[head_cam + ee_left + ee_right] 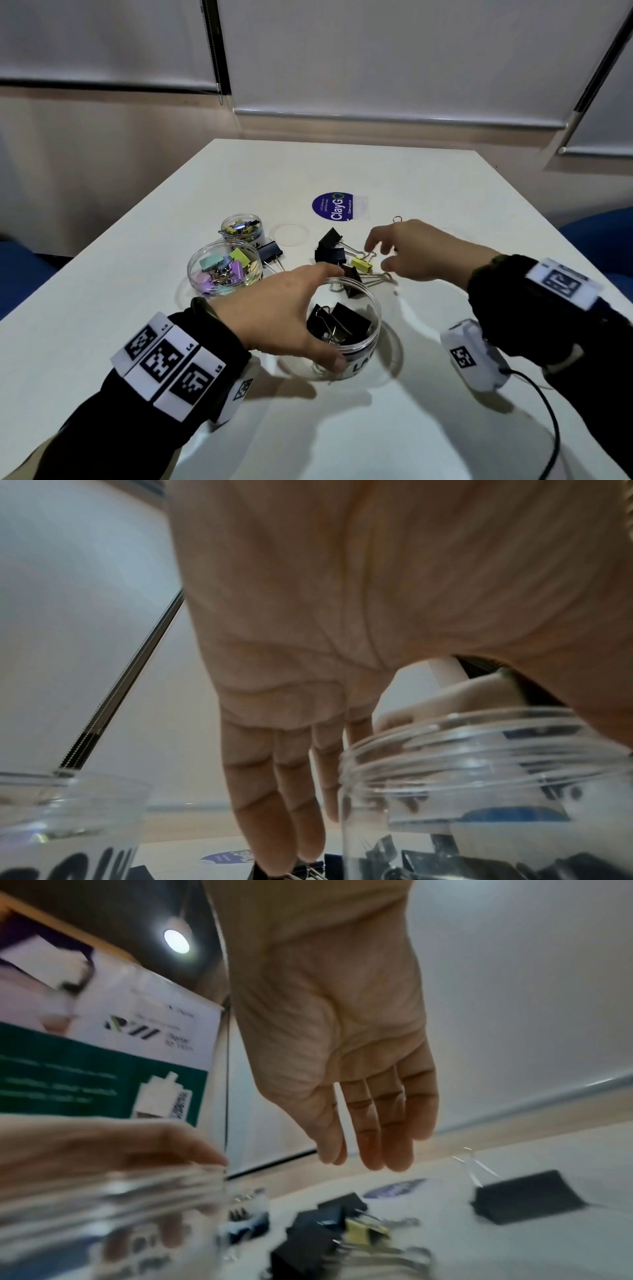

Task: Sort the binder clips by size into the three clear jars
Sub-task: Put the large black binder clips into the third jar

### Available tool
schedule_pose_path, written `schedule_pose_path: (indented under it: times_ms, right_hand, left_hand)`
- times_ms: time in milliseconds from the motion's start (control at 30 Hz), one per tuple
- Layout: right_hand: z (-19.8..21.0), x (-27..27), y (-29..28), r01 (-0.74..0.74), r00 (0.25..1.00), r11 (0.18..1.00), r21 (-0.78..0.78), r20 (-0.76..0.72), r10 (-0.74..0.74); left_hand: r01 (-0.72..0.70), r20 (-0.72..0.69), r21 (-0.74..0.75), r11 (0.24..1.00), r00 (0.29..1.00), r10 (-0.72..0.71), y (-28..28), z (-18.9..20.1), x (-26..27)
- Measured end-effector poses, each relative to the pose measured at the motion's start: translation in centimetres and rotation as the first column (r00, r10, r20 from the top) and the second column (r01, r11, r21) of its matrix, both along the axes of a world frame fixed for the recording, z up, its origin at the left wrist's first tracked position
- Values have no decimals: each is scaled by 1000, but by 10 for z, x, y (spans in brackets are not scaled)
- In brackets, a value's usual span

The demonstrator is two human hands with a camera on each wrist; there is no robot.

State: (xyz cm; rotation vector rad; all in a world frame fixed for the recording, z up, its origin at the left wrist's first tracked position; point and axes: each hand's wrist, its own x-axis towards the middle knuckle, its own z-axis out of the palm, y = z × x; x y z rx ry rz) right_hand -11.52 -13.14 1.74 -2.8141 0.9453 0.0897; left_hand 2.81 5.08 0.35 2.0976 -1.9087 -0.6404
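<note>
Three clear jars stand on the white table (428, 192). The small jar (241, 228) and the medium jar (224, 267) hold coloured clips. The large jar (346, 325) holds black clips. My left hand (308, 315) grips the large jar (479, 777), thumb on its near wall and fingers (291, 804) down its far side. Loose black clips (330, 246) and a yellow clip (361, 264) lie just behind it. My right hand (376, 255) hovers over the yellow clip (366, 1231), fingers (387, 1123) straight and holding nothing.
A dark blue clip (270, 251) lies beside the medium jar. A clear round lid (290, 234) and a purple round sticker (334, 207) lie farther back. One more black clip (527, 1196) lies to the right of the pile. Blue chairs flank the table.
</note>
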Motion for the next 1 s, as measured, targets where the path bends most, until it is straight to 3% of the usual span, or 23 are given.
schedule_pose_path:
  times_ms: [233,600,700,767,833,900,1000]
  right_hand:
    - [-25,23,10,-303,950,953,13,-74,303]
    - [-30,16,7,-231,972,971,66,-26,233]
    - [-9,8,11,-182,971,981,75,169,167]
    - [12,1,20,-169,924,978,119,364,115]
    - [28,-9,38,-247,874,952,183,467,137]
    - [34,-15,62,-371,860,908,192,439,259]
    - [21,-13,85,-443,876,890,111,264,403]
  left_hand:
    - [8,-2,2,1000,1000,-8,-2,0,0]
    - [-19,-28,26,999,999,19,-2,-1,3]
    - [-46,-30,41,998,998,47,-2,-3,4]
    - [-67,-37,41,997,997,69,-1,-3,5]
    - [-63,-37,43,997,997,65,0,-3,6]
    - [-44,-44,27,999,998,45,0,-2,7]
    - [-36,-101,21,999,994,38,0,-1,8]
